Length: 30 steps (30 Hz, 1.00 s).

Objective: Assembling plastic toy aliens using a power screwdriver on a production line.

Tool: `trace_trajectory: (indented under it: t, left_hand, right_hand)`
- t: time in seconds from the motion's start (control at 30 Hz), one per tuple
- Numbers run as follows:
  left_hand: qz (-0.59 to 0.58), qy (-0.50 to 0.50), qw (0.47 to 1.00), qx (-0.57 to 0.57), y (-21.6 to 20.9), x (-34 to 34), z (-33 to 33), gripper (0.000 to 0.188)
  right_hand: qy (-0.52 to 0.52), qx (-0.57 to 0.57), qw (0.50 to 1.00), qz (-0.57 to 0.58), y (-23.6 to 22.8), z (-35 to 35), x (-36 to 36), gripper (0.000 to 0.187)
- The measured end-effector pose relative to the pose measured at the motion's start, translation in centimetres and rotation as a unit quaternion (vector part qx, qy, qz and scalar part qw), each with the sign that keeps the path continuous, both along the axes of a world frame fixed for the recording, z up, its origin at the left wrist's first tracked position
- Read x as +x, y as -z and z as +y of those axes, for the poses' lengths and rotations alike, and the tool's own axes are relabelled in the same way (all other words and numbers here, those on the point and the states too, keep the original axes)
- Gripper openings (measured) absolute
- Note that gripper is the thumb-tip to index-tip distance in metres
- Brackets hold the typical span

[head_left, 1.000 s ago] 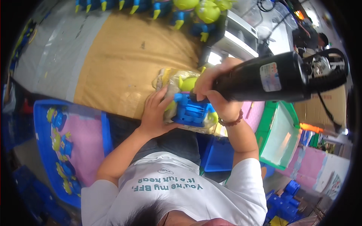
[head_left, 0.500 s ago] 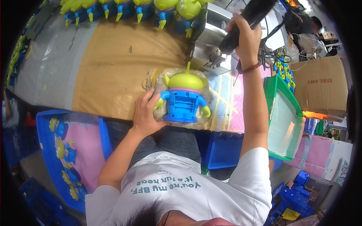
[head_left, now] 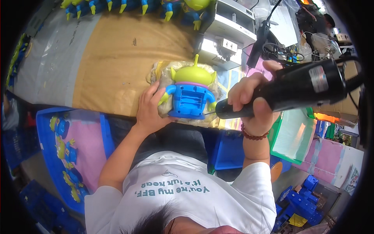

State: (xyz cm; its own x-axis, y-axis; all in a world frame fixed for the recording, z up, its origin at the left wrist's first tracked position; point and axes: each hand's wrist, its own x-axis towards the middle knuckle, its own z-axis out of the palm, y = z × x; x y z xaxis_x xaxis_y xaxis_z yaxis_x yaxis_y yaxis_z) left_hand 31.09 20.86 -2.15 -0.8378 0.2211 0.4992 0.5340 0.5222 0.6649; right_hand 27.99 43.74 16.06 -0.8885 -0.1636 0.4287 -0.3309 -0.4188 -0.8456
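Note:
A green-headed, blue-bodied alien toy figure [head_left: 193, 75] lies with its head away from me and an open battery compartment facing up. It rests on a pad wrapped in clear plastic [head_left: 160, 72]. My left hand [head_left: 151, 103] grips the toy's left side, thumb along its bottom edge. In my right hand [head_left: 253, 99] is a thick black electric screwdriver [head_left: 300, 87], fingers wrapped round its front end. Its thin bit points left at the toy's lower right corner. Whether the bit touches the toy, I cannot tell.
Several similar toys [head_left: 167, 9] line the table's far edge. A white metal device [head_left: 226, 48] stands beyond the pad, near another black screwdriver [head_left: 258, 48] with cables. A blue bin [head_left: 87, 156] with toys sits at left, a green tray [head_left: 296, 132] at right.
My right hand has brought the electric screwdriver from the far right down beside the toy, turning it to point left. My left hand stays on the toy.

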Motion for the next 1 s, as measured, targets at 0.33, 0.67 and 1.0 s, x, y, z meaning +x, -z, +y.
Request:
trace_trajectory:
  t: [0.33,0.67,1.0]
  left_hand:
    - [0.014,0.004,1.000,0.000,0.1,0.0,0.0,0.098]
    - [0.023,0.002,1.000,0.000,0.1,0.1,0.0,0.098]
    - [0.045,-0.002,0.998,-0.048,0.0,0.0,-0.2,0.094]
  right_hand:
    - [-0.060,0.087,0.987,0.123,2.7,-0.4,1.6,0.056]
    - [-0.128,0.027,0.981,0.143,3.2,-0.8,1.8,0.063]
    - [-0.086,0.075,0.989,0.091,2.4,-0.6,1.8,0.048]
